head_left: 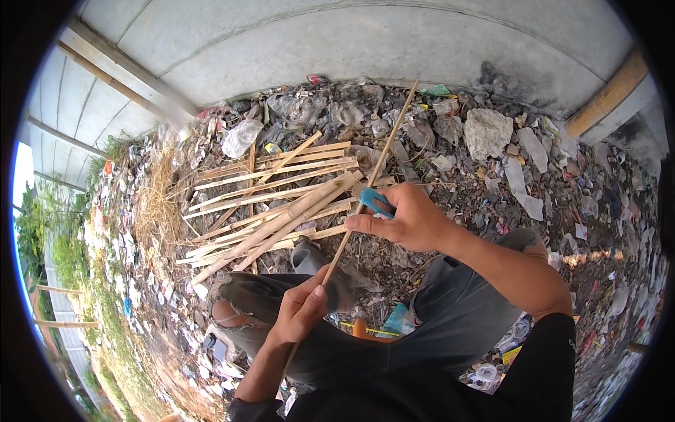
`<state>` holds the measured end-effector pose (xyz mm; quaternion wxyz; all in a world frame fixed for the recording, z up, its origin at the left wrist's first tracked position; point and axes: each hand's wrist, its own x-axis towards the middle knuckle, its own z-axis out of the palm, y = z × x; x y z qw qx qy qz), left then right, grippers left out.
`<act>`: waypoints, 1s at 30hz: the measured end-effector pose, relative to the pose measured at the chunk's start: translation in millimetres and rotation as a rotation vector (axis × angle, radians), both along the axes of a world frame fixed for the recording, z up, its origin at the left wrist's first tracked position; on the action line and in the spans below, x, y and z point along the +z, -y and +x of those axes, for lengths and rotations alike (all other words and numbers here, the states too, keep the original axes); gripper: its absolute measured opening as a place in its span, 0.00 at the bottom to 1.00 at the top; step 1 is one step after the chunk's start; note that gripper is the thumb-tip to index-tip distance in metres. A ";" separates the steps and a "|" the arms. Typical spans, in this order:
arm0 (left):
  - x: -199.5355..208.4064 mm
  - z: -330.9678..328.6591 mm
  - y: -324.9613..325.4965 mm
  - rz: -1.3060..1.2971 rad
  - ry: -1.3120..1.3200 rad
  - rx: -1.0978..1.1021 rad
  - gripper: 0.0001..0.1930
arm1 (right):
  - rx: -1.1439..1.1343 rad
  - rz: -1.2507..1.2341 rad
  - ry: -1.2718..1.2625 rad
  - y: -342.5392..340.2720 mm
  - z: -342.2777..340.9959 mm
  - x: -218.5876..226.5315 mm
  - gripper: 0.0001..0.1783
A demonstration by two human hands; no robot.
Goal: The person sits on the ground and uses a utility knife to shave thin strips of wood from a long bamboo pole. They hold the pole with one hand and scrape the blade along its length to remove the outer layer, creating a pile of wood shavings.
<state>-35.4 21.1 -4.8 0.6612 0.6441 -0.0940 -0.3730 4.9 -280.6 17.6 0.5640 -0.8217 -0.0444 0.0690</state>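
Over the left leg of the dark trousers (380,355), the left hand (301,313) was closed around the lower part of a long, thin bamboo strip (390,144), its thumb laid along the upper side. Higher up, the right hand (415,219) was closed on a blue-handled tool (375,202), its thumb against the strip, so that tool and strip met there; the tool's edge was too small to make out. The strip slanted away over the lap, its far end free.

Good work at this point seemed to call for a firm lower hold, light and even pressure, and a shallow angle along the grain. Too steep an angle would probably dig in, and the unsupported far end looked apt to bend or whip. The right thumb sat close to the tool, so it was best kept out of the edge's path, with any stroke aimed clear of the trousers.

Beyond the hands, a pile of split bamboo (281,225) lay on littered ground, with a pale stone (487,133) near the grey wall (394,46).
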 end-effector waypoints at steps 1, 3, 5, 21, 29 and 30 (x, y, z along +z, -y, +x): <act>-1.0 0.2 0.3 0.018 0.030 -0.016 0.29 | -0.009 -0.017 0.053 -4.2 -1.3 0.2 0.26; -2.1 0.6 0.2 0.032 0.066 -0.016 0.29 | 0.017 -0.006 0.133 -8.9 -5.5 0.6 0.24; -2.9 1.1 -0.6 0.034 0.064 0.012 0.29 | 0.089 0.048 0.193 -11.0 -8.5 5.7 0.20; 4.3 5.3 -10.0 -0.271 -0.264 -0.036 0.33 | -0.191 -0.346 0.322 5.7 2.1 17.1 0.26; 5.2 3.5 -13.7 -0.239 -0.325 0.006 0.35 | -0.197 -0.334 0.197 3.1 10.2 8.0 0.28; 5.4 4.2 -12.6 -0.247 -0.308 -0.001 0.36 | -0.167 -0.289 0.260 -5.3 4.3 5.9 0.28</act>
